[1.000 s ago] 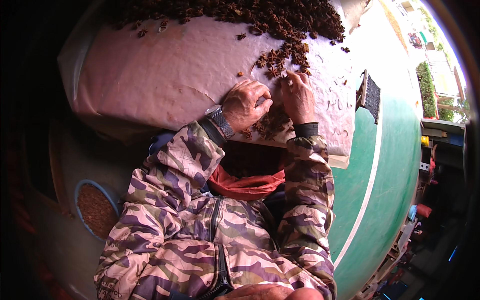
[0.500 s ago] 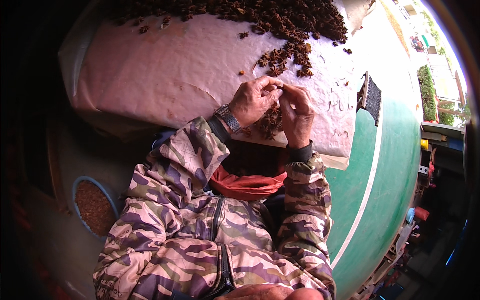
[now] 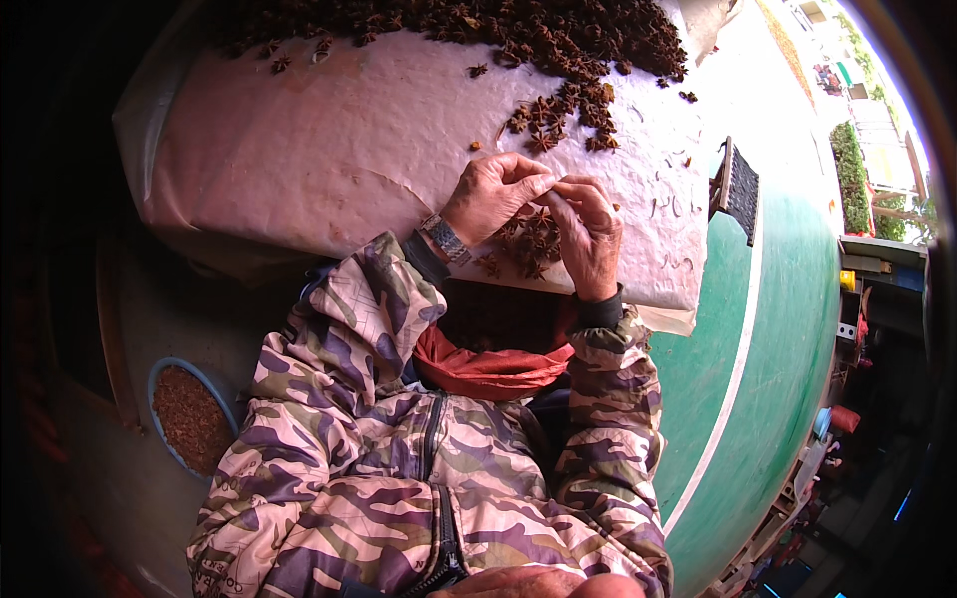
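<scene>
Above the near edge of a table covered in whitish plastic sheet (image 3: 329, 140), my two hands meet fingertip to fingertip. My left hand (image 3: 490, 202), with a metal-banded watch at its wrist, pinches at something too small to make out. Its thumb and forefinger touch those of my right hand (image 3: 590, 236), which is also closed in a pinch. Under and between the hands lies a small group of star anise (image 3: 536, 245). Just beyond them is a looser cluster of star anise (image 3: 543, 122), trailing from a large dark heap (image 3: 558, 40) at the far side.
An open red bag (image 3: 488, 372) sits at my lap below the table edge. On the floor at left stands a blue-rimmed basin (image 3: 159, 371) of brown bits. A dark slatted crate (image 3: 740, 189) stands right of the table, beside green floor with a white line.
Both hands have shifted slightly left, and the fingers have changed their pinch, with fingertips now more extended against each other. The star anise on the table looks unchanged.
</scene>
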`<action>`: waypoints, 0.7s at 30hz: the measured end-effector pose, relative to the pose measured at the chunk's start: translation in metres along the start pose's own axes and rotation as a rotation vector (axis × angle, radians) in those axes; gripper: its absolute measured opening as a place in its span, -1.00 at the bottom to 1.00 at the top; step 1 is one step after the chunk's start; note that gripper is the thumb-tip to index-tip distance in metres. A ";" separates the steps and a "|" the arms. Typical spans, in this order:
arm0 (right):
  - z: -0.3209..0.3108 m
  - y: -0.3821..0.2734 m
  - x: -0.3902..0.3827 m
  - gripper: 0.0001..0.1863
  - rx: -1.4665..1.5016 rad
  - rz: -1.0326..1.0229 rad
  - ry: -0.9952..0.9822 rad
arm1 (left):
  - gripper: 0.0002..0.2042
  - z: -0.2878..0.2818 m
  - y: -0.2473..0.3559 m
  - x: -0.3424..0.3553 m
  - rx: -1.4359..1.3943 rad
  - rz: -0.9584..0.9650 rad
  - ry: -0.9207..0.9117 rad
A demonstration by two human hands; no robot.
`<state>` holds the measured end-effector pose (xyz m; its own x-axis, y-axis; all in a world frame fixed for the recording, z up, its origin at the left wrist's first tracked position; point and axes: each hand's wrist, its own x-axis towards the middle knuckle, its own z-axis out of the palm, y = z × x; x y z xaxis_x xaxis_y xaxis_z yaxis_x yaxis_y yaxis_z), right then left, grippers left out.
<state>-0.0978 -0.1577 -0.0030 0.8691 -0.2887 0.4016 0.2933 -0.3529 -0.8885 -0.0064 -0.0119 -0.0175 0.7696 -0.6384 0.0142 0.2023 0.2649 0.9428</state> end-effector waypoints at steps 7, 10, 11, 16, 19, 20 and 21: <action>0.000 0.018 0.000 -0.89 -0.046 0.170 0.124 | -0.80 0.001 -0.005 -0.003 0.090 0.041 -0.035; -0.021 0.032 0.015 -0.84 -0.275 0.153 0.237 | -0.78 0.008 0.001 -0.010 0.212 0.051 -0.029; -0.040 0.038 0.023 -0.80 -0.479 0.170 0.249 | -0.80 0.009 0.007 -0.012 0.319 0.060 -0.038; -0.098 0.058 0.049 -0.62 -1.120 0.118 0.334 | -0.83 0.012 0.018 -0.016 0.858 0.418 0.018; -0.074 0.054 0.076 -0.57 -0.858 0.040 0.220 | -0.84 0.012 0.014 -0.010 0.920 0.531 0.086; -0.069 0.065 0.081 -0.58 -0.911 -0.092 0.187 | -0.83 0.011 0.013 -0.009 0.922 0.529 0.084; -0.063 0.066 0.082 -0.60 -0.958 -0.100 0.128 | -0.83 0.010 0.013 -0.008 0.925 0.529 0.083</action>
<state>-0.0327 -0.2608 -0.0146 0.7914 -0.2929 0.5365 -0.1345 -0.9397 -0.3146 -0.0163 -0.0110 -0.0021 0.6708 -0.5424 0.5059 -0.6809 -0.1799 0.7100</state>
